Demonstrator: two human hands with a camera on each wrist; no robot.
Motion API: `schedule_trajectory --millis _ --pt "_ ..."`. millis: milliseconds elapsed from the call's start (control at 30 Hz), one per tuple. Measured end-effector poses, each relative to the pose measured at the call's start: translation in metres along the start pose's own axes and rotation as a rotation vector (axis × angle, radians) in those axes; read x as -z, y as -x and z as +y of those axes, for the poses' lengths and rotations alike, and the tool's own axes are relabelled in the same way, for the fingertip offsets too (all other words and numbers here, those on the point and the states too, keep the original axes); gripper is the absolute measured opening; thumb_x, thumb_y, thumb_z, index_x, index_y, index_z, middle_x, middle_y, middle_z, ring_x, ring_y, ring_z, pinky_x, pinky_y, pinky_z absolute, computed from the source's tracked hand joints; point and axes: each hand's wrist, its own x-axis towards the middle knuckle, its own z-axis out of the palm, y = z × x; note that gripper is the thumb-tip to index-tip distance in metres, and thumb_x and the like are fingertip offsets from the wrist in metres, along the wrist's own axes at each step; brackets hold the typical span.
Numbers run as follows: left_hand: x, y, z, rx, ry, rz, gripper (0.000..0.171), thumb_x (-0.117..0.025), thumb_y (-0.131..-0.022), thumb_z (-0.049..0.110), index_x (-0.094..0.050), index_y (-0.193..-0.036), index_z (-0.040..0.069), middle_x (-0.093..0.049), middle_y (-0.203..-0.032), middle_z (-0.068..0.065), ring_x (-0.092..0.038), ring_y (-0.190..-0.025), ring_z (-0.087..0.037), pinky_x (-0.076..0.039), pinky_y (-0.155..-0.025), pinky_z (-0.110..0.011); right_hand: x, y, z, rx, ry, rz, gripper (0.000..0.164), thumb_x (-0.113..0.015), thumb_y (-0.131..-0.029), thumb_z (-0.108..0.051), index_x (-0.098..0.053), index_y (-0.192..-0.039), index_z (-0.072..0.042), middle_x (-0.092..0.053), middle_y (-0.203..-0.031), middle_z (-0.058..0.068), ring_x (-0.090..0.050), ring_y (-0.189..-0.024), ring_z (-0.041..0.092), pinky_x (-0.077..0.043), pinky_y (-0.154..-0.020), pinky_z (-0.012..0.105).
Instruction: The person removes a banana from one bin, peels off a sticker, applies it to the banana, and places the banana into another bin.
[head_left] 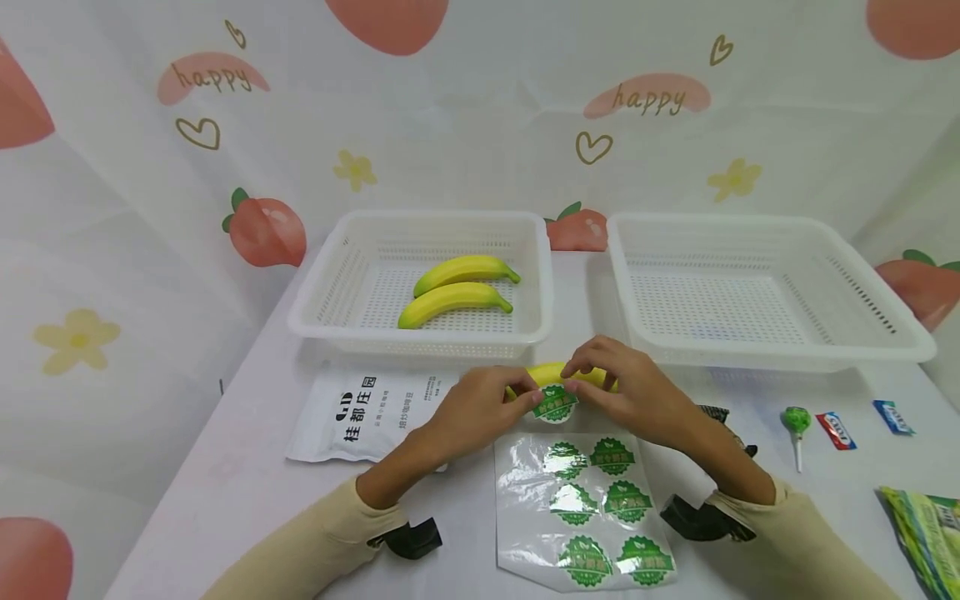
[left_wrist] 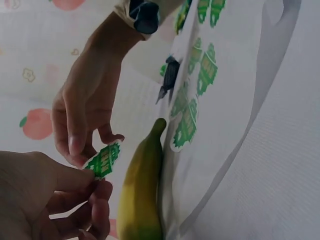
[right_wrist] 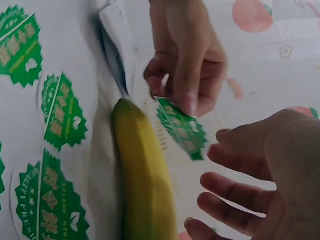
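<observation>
Between thumb and finger, my left hand [head_left: 480, 408] pinches a round green sticker [head_left: 555, 405] with a jagged edge, which also shows in the left wrist view as a tilted sticker [left_wrist: 104, 160]. My right hand [head_left: 633, 392] hovers at the sticker's other side. Its loosely bent fingers [right_wrist: 237, 190] appear apart from the sticker in the right wrist view. Under and behind both hands lies a yellow banana [right_wrist: 145, 175], partly hidden in the head view. Nearer me is a sticker sheet [head_left: 525, 517] with several green stickers.
Behind stand two white baskets; the left basket [head_left: 420, 337] has two bananas [head_left: 457, 304] in it, the right basket [head_left: 780, 350] is beside it. A white pouch [head_left: 375, 412] lies left. To the right are a lollipop [head_left: 797, 419], small wrapped candies [head_left: 836, 431] and a green packet [head_left: 930, 533].
</observation>
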Motion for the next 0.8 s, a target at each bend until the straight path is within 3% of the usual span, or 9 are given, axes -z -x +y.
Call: schedule_trajectory --millis 133,367,467,600,700,800 --pt "-0.006 -0.009 0.001 -0.056 -0.065 0.064 0.01 -0.071 -0.103 0.019 -0.079 -0.1 0.013 -0.069 -0.088 0.007 -0.058 -0.075 -0.007 -0.049 -0.07 -0.025 -0.004 -0.003 0.009 -0.037 -0.034 -0.015 0.007 -0.076 -0.099 -0.014 -0.071 -0.094 -0.017 -0.068 -0.108 -0.002 -0.063 -0.1 0.019 -0.055 -0.078 0.035" --pt "-0.008 -0.012 0.0 -0.08 -0.086 0.117 0.011 -0.072 -0.102 0.017 -0.079 -0.103 0.008 -0.064 -0.084 0.003 -0.054 -0.075 -0.011 -0.044 -0.066 -0.024 -0.008 -0.007 0.017 -0.063 -0.084 0.005 0.006 -0.073 -0.102 -0.014 -0.071 -0.096 -0.015 -0.07 -0.112 0.002 -0.061 -0.108 0.022 -0.053 -0.091 0.048" --pt "-0.008 -0.013 -0.002 -0.093 -0.122 0.129 0.02 -0.077 -0.099 0.019 -0.078 -0.112 0.004 -0.069 -0.096 -0.004 -0.06 -0.084 -0.016 -0.05 -0.073 -0.028 -0.01 -0.008 0.02 -0.085 -0.1 0.023 0.008 -0.072 -0.102 -0.013 -0.071 -0.095 -0.013 -0.07 -0.115 0.007 -0.062 -0.111 0.024 -0.053 -0.095 0.052" --pt "-0.01 -0.014 -0.004 -0.119 -0.233 0.117 0.043 -0.081 -0.096 0.026 -0.072 -0.131 0.002 -0.069 -0.128 -0.013 -0.061 -0.112 -0.029 -0.052 -0.095 -0.039 -0.013 -0.007 0.024 -0.153 -0.087 0.048 0.007 -0.069 -0.104 -0.012 -0.07 -0.097 -0.009 -0.069 -0.116 0.011 -0.063 -0.113 0.029 -0.054 -0.096 0.055" --pt "-0.012 -0.014 -0.005 -0.125 -0.294 0.088 0.055 -0.08 -0.097 0.031 -0.066 -0.141 0.002 -0.065 -0.143 -0.013 -0.056 -0.126 -0.034 -0.048 -0.107 -0.046 -0.014 -0.006 0.026 -0.22 -0.088 0.048 0.007 -0.068 -0.105 -0.013 -0.07 -0.102 -0.007 -0.069 -0.115 0.012 -0.067 -0.106 0.029 -0.057 -0.09 0.051" --pt "-0.013 -0.014 -0.006 -0.121 -0.317 0.077 0.059 -0.079 -0.098 0.034 -0.063 -0.146 0.005 -0.065 -0.145 -0.01 -0.055 -0.129 -0.033 -0.046 -0.109 -0.049 -0.015 -0.006 0.027 -0.27 -0.117 0.036 0.01 -0.067 -0.106 -0.015 -0.07 -0.106 -0.005 -0.07 -0.114 0.011 -0.069 -0.098 0.027 -0.058 -0.083 0.043"
